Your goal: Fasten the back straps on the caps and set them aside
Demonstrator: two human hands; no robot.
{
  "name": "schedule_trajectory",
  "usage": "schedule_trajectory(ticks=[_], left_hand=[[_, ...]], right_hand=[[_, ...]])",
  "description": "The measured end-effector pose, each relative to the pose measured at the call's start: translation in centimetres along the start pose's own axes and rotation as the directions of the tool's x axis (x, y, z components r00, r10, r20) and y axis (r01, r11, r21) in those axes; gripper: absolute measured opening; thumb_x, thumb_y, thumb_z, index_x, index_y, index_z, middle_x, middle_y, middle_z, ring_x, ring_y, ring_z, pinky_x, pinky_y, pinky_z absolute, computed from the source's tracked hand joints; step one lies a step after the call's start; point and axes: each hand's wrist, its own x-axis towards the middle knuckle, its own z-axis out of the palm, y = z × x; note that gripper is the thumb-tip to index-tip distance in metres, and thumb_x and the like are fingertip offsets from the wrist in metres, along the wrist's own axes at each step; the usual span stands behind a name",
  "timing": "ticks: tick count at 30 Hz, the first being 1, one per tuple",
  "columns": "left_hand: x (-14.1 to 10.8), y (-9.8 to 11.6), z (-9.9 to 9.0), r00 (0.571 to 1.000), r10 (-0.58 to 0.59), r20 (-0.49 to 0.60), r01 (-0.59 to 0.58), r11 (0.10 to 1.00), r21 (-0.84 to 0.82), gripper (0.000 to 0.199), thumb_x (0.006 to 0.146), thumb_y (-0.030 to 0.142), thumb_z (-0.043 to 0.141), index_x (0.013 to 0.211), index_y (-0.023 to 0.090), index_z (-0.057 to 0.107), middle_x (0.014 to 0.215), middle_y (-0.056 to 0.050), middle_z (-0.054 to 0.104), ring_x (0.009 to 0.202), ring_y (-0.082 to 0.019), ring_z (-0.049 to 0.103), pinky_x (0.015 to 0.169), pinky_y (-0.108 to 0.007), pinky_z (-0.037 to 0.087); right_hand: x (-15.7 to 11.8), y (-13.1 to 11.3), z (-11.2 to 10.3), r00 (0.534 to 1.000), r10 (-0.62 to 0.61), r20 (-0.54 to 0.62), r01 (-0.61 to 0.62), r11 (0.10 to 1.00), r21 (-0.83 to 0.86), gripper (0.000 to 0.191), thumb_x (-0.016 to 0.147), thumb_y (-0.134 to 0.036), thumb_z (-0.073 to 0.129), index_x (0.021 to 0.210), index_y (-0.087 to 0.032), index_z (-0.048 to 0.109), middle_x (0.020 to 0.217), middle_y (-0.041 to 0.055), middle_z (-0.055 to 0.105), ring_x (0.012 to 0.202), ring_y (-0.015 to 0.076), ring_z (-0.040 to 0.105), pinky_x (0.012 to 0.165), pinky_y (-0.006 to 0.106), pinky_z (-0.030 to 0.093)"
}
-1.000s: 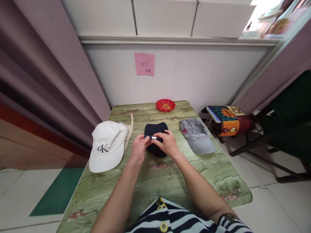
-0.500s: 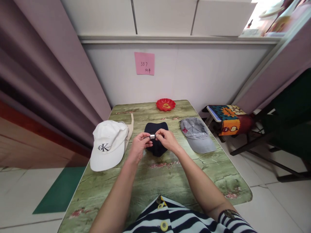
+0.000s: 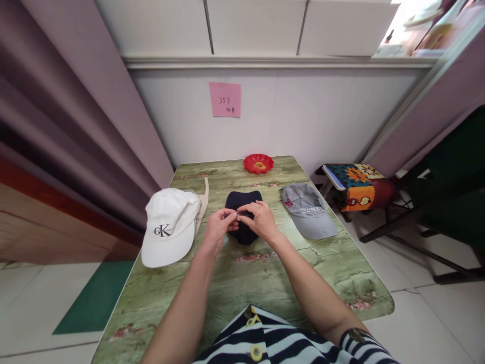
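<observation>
A dark navy cap (image 3: 245, 233) lies at the middle of the table, partly covered by both hands. My left hand (image 3: 222, 225) is pinched closed over the cap's left side, on something mostly hidden by the fingertips. Touching or nearly touching it, my right hand (image 3: 258, 218) is also pinched over the cap, and what it grips is too small to make out. A white cap (image 3: 170, 227) with black letters rests on the left, against a beige strap (image 3: 204, 202). On the right sits a grey cap (image 3: 308, 212), its brim toward me.
A red scalloped dish (image 3: 258, 163) stands at the far edge of the green wood-patterned table (image 3: 242, 283). Behind it, a pink note (image 3: 225, 100) is stuck to the white wall. Beyond the table's right edge are a cloth-covered stool (image 3: 354, 187) and a dark chair (image 3: 447, 202).
My right fingers have shifted slightly left and curled over the small silvery piece that showed between the hands, which is now almost wholly hidden. The caps have stayed in place.
</observation>
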Motion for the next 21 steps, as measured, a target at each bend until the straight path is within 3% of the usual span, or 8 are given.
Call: schedule_trajectory(ticks=[7, 11, 21], left_hand=[[-0.28, 0.34, 0.01, 0.999, -0.03, 0.012, 0.03, 0.999, -0.022, 0.041, 0.055, 0.04, 0.085, 0.072, 0.013, 0.06, 0.066, -0.002, 0.067, 0.058, -0.013, 0.064, 0.057, -0.025, 0.057], [-0.4, 0.56, 0.34, 1.0, 0.019, -0.018, -0.019, 1.0, -0.018, 0.038, 0.06, 0.039, 0.083, 0.076, 0.014, 0.059, 0.064, -0.002, 0.068, 0.056, -0.012, 0.065, 0.058, -0.024, 0.056], [-0.26, 0.53, 0.3, 0.999, 0.013, -0.04, -0.013, 1.0, 0.005, 0.038, 0.063, 0.038, 0.08, 0.081, 0.016, 0.055, 0.062, -0.002, 0.068, 0.055, -0.014, 0.066, 0.057, -0.024, 0.056]], right_hand=[[-0.38, -0.05, 0.0, 0.993, -0.117, 0.016, 0.117, 0.993, -0.01, 0.016, 0.09, -0.03, 0.063, 0.103, -0.024, 0.07, 0.104, 0.003, 0.075, 0.095, 0.0185, 0.067, 0.108, 0.039, 0.032], [-0.39, -0.43, -0.21, 0.996, -0.087, 0.007, 0.086, 0.996, 0.022, 0.02, 0.087, -0.028, 0.065, 0.107, -0.024, 0.069, 0.103, 0.0044, 0.075, 0.097, 0.0197, 0.065, 0.103, 0.037, 0.037], [-0.31, -0.17, -0.16, 0.999, -0.034, -0.019, 0.035, 0.998, 0.048, 0.014, 0.087, -0.03, 0.068, 0.098, -0.023, 0.072, 0.093, 0.0038, 0.074, 0.089, 0.019, 0.063, 0.092, 0.033, 0.042]])
